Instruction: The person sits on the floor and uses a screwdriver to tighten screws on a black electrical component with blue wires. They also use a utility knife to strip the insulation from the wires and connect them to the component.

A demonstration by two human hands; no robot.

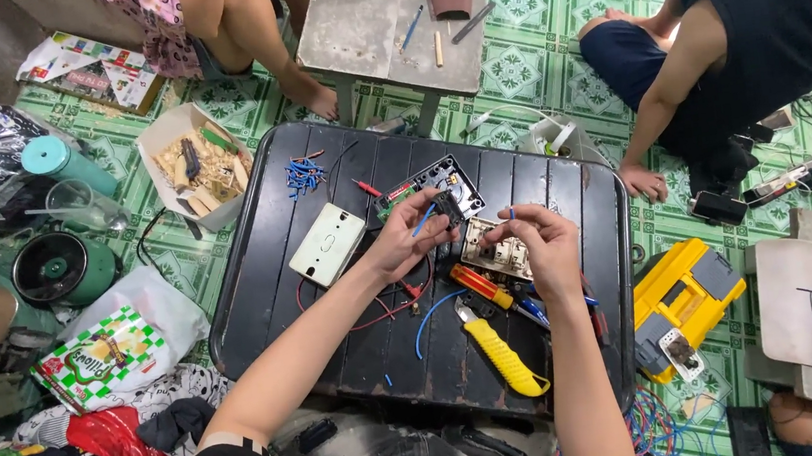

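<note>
With the left hand (405, 241) pinching a short blue wire (423, 221) and the right hand (535, 234) closed on the switch module (495, 249) above the black counter (259, 264), the thin wire could slip and drop among loose parts.

Both hands meet over a black tray (260, 273). The left hand (408, 243) pinches a blue wire (423, 221); the right hand (538, 244) grips a beige socket module (489, 249), a yellow utility knife (500, 354) nearby

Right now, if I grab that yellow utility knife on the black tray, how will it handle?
The yellow utility knife probably lifts stiff and light, being slim plastic. Lying flat on the black tray, it seems unlikely to roll. Its metal tip looks exposed, so grip the handle.
</note>
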